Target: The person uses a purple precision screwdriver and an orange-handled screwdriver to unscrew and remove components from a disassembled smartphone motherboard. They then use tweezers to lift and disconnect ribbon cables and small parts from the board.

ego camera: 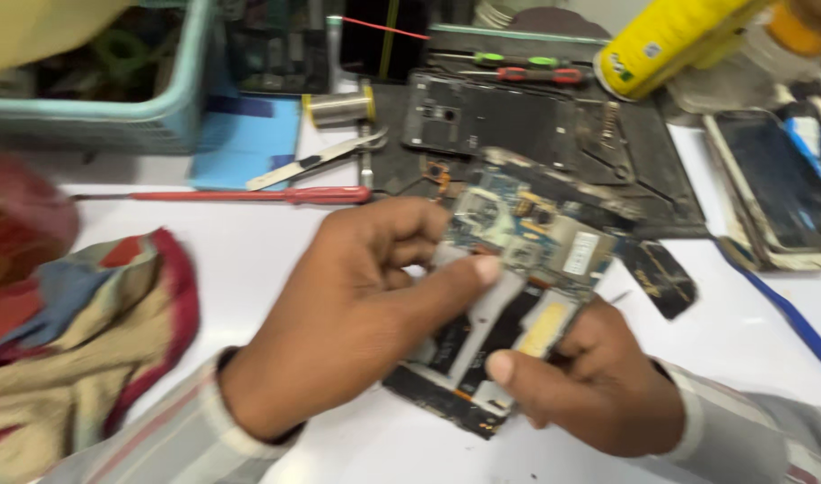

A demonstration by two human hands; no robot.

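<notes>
An opened phone (509,296) with its bare circuit board (527,235) showing is held over the white table (258,246). My left hand (356,305) grips its left side, the thumb pressed across the middle of the board. The lower right corner sits in my right hand (590,385), thumb on the phone's inner frame. The picture is blurred by motion.
A red-handled screwdriver (249,194), metal tweezers (316,161) and a solder spool (338,105) lie behind. A dark work mat (643,143) holds another phone back (482,116). A teal basket (114,116) stands far left, a cloth (78,332) near left, phones (778,188) at right, a yellow bottle (670,36) above.
</notes>
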